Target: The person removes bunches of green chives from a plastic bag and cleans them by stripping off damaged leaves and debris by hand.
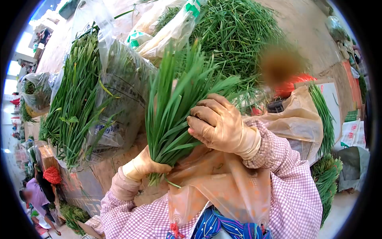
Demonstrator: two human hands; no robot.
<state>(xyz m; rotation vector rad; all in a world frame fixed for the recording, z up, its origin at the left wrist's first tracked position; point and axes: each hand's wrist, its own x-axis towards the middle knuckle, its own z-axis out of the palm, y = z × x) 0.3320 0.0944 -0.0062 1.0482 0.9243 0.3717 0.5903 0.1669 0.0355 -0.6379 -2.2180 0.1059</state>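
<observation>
Green garlic chives (pixel 175 107) stand in a thick upright bunch in front of my chest. Around the lower stems my left hand (pixel 145 164), in a pale yellowish glove, is closed. My right hand (pixel 221 125), gloved alike with brown-stained fingers, has its fingers curled against the bunch's right side, among the leaves. The fingertips are partly hidden there. A translucent brown plastic apron (pixel 223 191) covers my front below both hands.
A large heap of loose chives (pixel 238 36) lies beyond the bunch. Left stands a clear plastic bag (pixel 123 87) beside stacked chives (pixel 73 99). Right are a brown plastic sheet (pixel 298 115) and more chives (pixel 322 115). A person in purple (pixel 36 195) is at far left.
</observation>
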